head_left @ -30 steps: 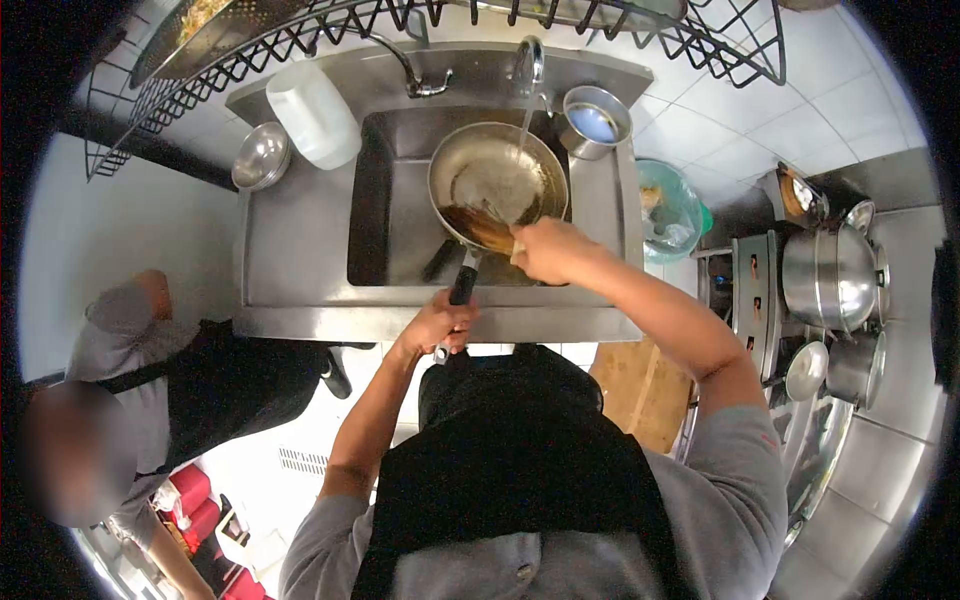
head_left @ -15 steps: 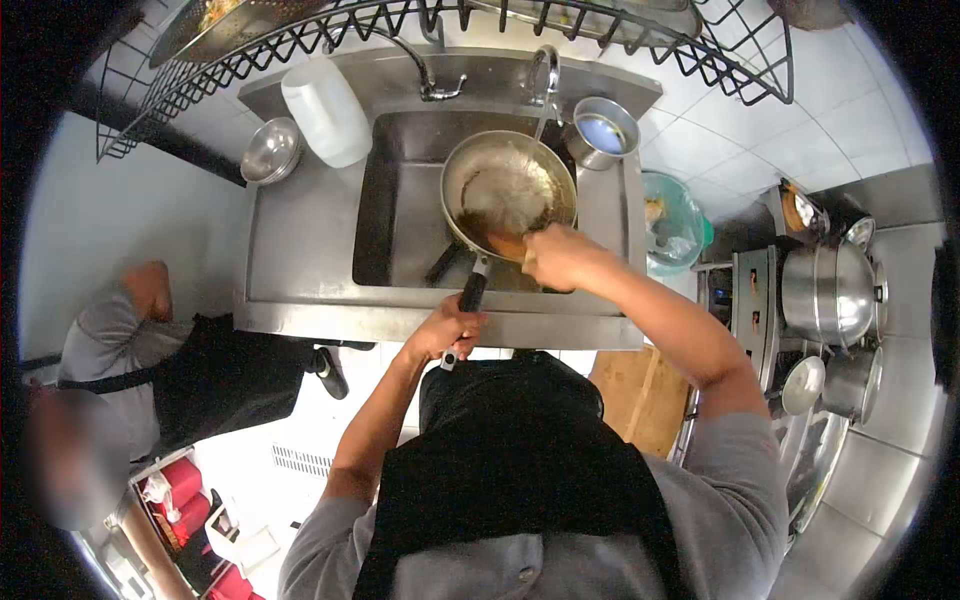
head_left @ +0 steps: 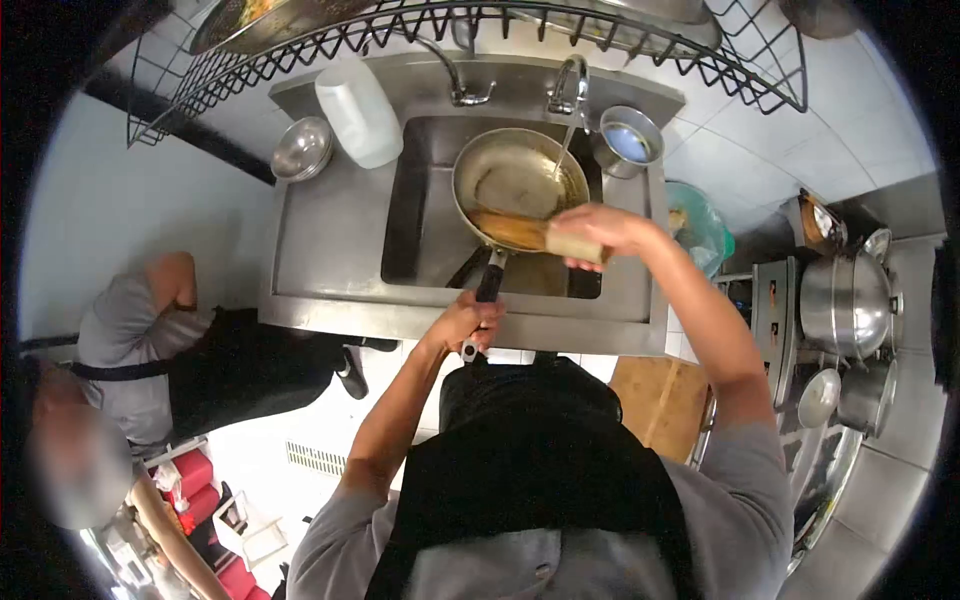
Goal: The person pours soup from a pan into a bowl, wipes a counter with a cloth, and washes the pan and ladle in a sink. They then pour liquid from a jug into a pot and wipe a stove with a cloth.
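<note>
A frying pan (head_left: 515,165) rests over the sink basin (head_left: 425,235). My left hand (head_left: 466,322) is closed around its black handle (head_left: 489,282), near the front edge of the counter. In my right hand (head_left: 605,230) is a bamboo brush (head_left: 508,230), gripped by its pale, bound end. Its brown bristles lie across the near inner side of the pan, pointing left. From the tap (head_left: 572,85) a stream of water falls into the pan, where some liquid shows. A dark object (head_left: 468,268), partly hidden by the pan, lies in the basin.
On the counter stand a white plastic jug (head_left: 358,115), a metal bowl (head_left: 302,150) and a metal pot (head_left: 628,142) with bluish contents. A wire rack (head_left: 480,15) hangs above. A green bin (head_left: 697,225) and several pots (head_left: 845,305) are at right. Another person (head_left: 140,340) is at left.
My right hand has moved slightly away from me, and the brush now lies flatter across the pan. My left hand keeps its hold on the handle. The whole view has shifted a little.
</note>
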The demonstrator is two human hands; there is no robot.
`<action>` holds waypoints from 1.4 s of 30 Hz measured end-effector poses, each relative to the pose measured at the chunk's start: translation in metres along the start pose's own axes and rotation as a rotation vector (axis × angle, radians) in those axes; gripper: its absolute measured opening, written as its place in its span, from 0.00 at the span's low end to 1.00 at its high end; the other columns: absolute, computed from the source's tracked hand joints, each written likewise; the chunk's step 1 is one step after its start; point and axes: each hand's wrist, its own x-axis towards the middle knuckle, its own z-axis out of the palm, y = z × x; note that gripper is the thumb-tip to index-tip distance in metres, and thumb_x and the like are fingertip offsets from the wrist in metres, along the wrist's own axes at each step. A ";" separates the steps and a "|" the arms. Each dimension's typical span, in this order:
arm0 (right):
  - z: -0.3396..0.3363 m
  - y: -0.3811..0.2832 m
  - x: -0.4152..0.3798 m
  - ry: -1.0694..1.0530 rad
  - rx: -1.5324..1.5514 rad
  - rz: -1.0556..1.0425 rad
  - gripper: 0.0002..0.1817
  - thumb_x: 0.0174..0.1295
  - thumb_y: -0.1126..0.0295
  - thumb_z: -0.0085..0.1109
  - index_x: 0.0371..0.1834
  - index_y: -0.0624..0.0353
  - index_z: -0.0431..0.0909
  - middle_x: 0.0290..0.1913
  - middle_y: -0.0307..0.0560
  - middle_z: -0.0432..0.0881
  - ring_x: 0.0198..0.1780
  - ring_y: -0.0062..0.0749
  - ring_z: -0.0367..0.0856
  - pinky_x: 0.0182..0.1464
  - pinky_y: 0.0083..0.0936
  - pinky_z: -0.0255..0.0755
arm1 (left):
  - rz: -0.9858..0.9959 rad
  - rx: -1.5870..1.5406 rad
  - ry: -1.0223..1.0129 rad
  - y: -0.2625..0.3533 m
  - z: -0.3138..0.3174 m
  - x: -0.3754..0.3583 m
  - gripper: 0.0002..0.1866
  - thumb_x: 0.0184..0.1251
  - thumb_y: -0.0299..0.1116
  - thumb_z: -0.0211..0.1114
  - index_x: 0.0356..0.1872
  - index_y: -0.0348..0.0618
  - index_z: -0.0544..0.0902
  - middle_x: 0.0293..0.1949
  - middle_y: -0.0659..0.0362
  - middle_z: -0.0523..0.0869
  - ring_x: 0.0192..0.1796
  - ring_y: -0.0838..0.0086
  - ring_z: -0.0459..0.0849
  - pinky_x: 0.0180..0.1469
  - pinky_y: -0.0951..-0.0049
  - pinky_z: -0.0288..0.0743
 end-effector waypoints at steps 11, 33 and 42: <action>0.026 -0.008 0.081 0.339 1.361 -0.473 0.19 0.73 0.57 0.47 0.51 0.63 0.66 0.39 0.53 0.77 0.35 0.37 0.81 0.29 0.31 0.79 | 0.056 0.210 0.045 0.003 0.022 0.006 0.18 0.63 0.25 0.59 0.15 0.43 0.64 0.11 0.64 0.67 0.11 0.80 0.67 0.13 0.74 0.61; 0.028 0.067 0.064 0.281 -0.234 0.103 0.30 0.66 0.45 0.52 0.66 0.48 0.70 0.34 0.53 0.84 0.24 0.33 0.83 0.23 0.31 0.79 | 0.072 1.015 0.387 0.062 -0.033 -0.024 0.10 0.57 0.28 0.61 0.35 0.30 0.76 0.14 0.55 0.75 0.15 0.75 0.74 0.18 0.68 0.67; 0.001 0.095 0.082 0.832 -1.002 -0.064 0.19 0.67 0.63 0.49 0.55 0.63 0.75 0.32 0.60 0.84 0.34 0.52 0.84 0.34 0.44 0.77 | 0.034 0.939 0.466 0.045 -0.017 -0.031 0.15 0.58 0.30 0.61 0.42 0.29 0.78 0.17 0.50 0.76 0.19 0.69 0.77 0.25 0.63 0.71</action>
